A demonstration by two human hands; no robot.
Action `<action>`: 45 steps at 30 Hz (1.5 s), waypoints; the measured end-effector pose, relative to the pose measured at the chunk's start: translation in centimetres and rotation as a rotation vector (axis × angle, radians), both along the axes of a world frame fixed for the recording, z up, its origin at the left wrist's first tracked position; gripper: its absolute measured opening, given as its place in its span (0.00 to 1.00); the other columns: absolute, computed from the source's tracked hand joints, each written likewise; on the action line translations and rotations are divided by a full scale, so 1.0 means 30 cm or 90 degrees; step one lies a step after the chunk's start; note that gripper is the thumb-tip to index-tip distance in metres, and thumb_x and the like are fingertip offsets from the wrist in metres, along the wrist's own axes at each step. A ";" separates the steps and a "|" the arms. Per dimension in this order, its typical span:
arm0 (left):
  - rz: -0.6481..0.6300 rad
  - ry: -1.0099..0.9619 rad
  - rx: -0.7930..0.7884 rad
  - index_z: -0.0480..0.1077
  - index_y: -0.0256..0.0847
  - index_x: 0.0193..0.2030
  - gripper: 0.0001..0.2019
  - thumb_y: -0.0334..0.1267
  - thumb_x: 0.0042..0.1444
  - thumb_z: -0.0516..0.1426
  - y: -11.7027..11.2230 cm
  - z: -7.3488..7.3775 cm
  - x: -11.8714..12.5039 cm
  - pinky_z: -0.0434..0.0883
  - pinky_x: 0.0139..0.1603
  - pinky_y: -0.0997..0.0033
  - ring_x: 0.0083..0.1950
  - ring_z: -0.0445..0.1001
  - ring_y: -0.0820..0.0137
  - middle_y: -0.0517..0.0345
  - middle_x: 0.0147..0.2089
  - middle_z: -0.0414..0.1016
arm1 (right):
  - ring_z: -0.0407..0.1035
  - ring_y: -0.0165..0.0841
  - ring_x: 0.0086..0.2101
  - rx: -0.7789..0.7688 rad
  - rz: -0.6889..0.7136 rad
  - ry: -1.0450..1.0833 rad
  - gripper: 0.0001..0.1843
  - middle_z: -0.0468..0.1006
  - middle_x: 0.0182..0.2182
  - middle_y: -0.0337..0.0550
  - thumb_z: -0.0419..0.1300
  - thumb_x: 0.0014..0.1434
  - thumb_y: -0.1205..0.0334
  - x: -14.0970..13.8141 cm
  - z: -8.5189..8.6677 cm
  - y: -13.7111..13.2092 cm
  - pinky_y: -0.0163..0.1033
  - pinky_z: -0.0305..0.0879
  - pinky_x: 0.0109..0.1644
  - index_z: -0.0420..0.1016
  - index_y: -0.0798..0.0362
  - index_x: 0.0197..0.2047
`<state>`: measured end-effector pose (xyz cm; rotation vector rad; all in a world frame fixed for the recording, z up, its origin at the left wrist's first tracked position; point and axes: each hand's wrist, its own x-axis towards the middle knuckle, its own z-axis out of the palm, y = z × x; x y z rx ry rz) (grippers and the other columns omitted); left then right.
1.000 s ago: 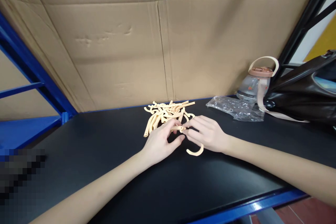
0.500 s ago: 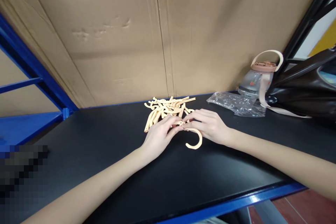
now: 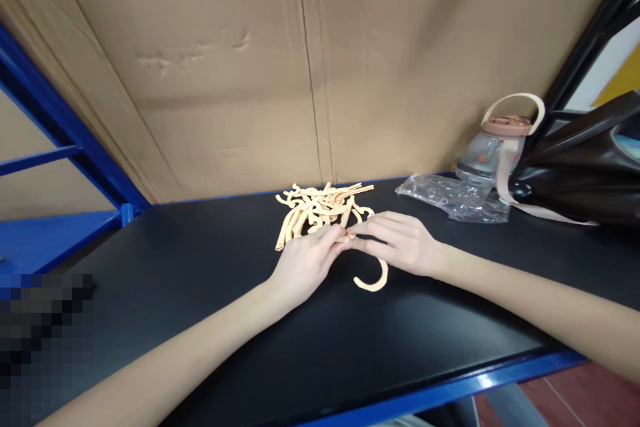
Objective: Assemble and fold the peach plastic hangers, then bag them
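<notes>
A heap of beige plastic hook pieces (image 3: 320,210) lies on the black shelf top (image 3: 200,293) near the cardboard back wall. Just in front of the heap, my left hand (image 3: 306,263) and my right hand (image 3: 400,243) meet fingertip to fingertip. Both pinch one beige curved hook piece (image 3: 374,280); its hooked end hangs below my right hand, just over the shelf. The joint between the fingers is hidden.
A crumpled clear plastic bag (image 3: 453,197) lies to the right, with a clear bottle with a pink lid and strap (image 3: 493,147) and a black bag (image 3: 583,173) behind it. Cardboard (image 3: 300,80) closes the back. Blue shelf frame (image 3: 65,140) stands at left.
The hooked end has swung from up beside my right fingers to hanging lower below the hand. Both hands stayed together in front of the heap.
</notes>
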<state>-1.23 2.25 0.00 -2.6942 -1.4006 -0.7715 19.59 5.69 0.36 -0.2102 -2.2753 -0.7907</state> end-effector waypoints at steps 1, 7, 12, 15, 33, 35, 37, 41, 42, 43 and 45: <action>0.002 0.012 0.005 0.65 0.42 0.39 0.12 0.41 0.68 0.44 0.000 -0.001 0.001 0.67 0.32 0.72 0.35 0.74 0.69 0.59 0.37 0.76 | 0.74 0.31 0.37 -0.001 0.001 -0.001 0.07 0.81 0.39 0.44 0.55 0.64 0.71 -0.001 -0.001 0.001 0.36 0.70 0.40 0.75 0.57 0.40; 0.003 0.001 -0.015 0.65 0.43 0.40 0.11 0.41 0.68 0.44 0.004 -0.002 0.002 0.67 0.33 0.72 0.37 0.74 0.68 0.59 0.39 0.74 | 0.73 0.31 0.35 -0.109 -0.008 0.018 0.08 0.80 0.39 0.44 0.54 0.65 0.68 -0.005 -0.012 0.010 0.35 0.68 0.37 0.74 0.55 0.40; 0.044 -0.036 -0.037 0.61 0.43 0.43 0.06 0.42 0.64 0.51 0.001 -0.002 0.003 0.62 0.26 0.73 0.30 0.74 0.68 0.63 0.33 0.73 | 0.73 0.32 0.37 -0.286 0.014 0.052 0.08 0.78 0.40 0.46 0.53 0.66 0.64 -0.009 -0.018 0.015 0.35 0.68 0.38 0.74 0.55 0.41; 0.067 -0.026 -0.011 0.59 0.43 0.42 0.04 0.39 0.65 0.50 0.002 -0.009 0.004 0.62 0.26 0.73 0.31 0.74 0.68 0.63 0.34 0.74 | 0.73 0.32 0.38 -0.384 0.040 0.089 0.08 0.78 0.40 0.46 0.54 0.65 0.62 -0.013 -0.022 0.018 0.35 0.69 0.39 0.74 0.53 0.41; 0.039 0.091 0.148 0.61 0.41 0.42 0.10 0.36 0.68 0.41 -0.013 -0.013 0.004 0.62 0.26 0.72 0.28 0.74 0.68 0.61 0.30 0.75 | 0.75 0.34 0.27 -1.022 0.144 0.328 0.16 0.78 0.20 0.38 0.63 0.55 0.49 -0.029 0.004 0.018 0.42 0.69 0.44 0.82 0.53 0.33; 0.035 0.087 0.149 0.61 0.41 0.41 0.09 0.36 0.67 0.42 -0.012 -0.014 0.002 0.61 0.25 0.73 0.26 0.73 0.69 0.62 0.29 0.74 | 0.74 0.31 0.24 -1.038 0.150 0.325 0.15 0.79 0.23 0.38 0.64 0.54 0.50 -0.028 0.006 0.021 0.41 0.69 0.43 0.83 0.53 0.33; 0.033 0.082 0.139 0.62 0.41 0.41 0.09 0.36 0.67 0.42 -0.010 -0.013 0.002 0.60 0.25 0.73 0.25 0.72 0.70 0.63 0.28 0.74 | 0.72 0.28 0.21 -1.054 0.158 0.323 0.15 0.81 0.30 0.41 0.64 0.54 0.50 -0.028 0.005 0.022 0.39 0.70 0.38 0.83 0.53 0.33; 0.043 0.051 0.055 0.63 0.42 0.39 0.09 0.38 0.66 0.44 -0.009 -0.009 0.007 0.57 0.24 0.72 0.22 0.70 0.71 0.64 0.25 0.72 | 0.72 0.27 0.21 -1.080 0.163 0.319 0.17 0.81 0.34 0.43 0.64 0.53 0.48 -0.036 -0.006 0.020 0.37 0.71 0.32 0.81 0.55 0.30; 0.046 0.040 0.029 0.63 0.42 0.38 0.09 0.38 0.66 0.45 -0.009 -0.007 0.008 0.57 0.24 0.72 0.22 0.69 0.71 0.64 0.24 0.71 | 0.72 0.28 0.22 -1.089 0.163 0.320 0.17 0.81 0.33 0.44 0.64 0.53 0.48 -0.038 -0.011 0.021 0.37 0.71 0.32 0.80 0.56 0.30; 0.047 0.028 0.007 0.63 0.42 0.37 0.09 0.38 0.65 0.45 -0.010 -0.005 0.009 0.57 0.24 0.72 0.22 0.69 0.71 0.65 0.23 0.71 | 0.72 0.28 0.22 -1.097 0.163 0.320 0.18 0.81 0.32 0.44 0.63 0.54 0.48 -0.040 -0.016 0.022 0.36 0.71 0.32 0.80 0.56 0.30; 0.041 0.001 -0.032 0.63 0.43 0.37 0.09 0.39 0.65 0.45 -0.011 0.001 0.010 0.57 0.24 0.73 0.22 0.68 0.71 0.65 0.22 0.70 | 0.73 0.28 0.24 -1.107 0.164 0.326 0.18 0.80 0.30 0.43 0.62 0.55 0.48 -0.042 -0.025 0.024 0.35 0.70 0.32 0.78 0.57 0.30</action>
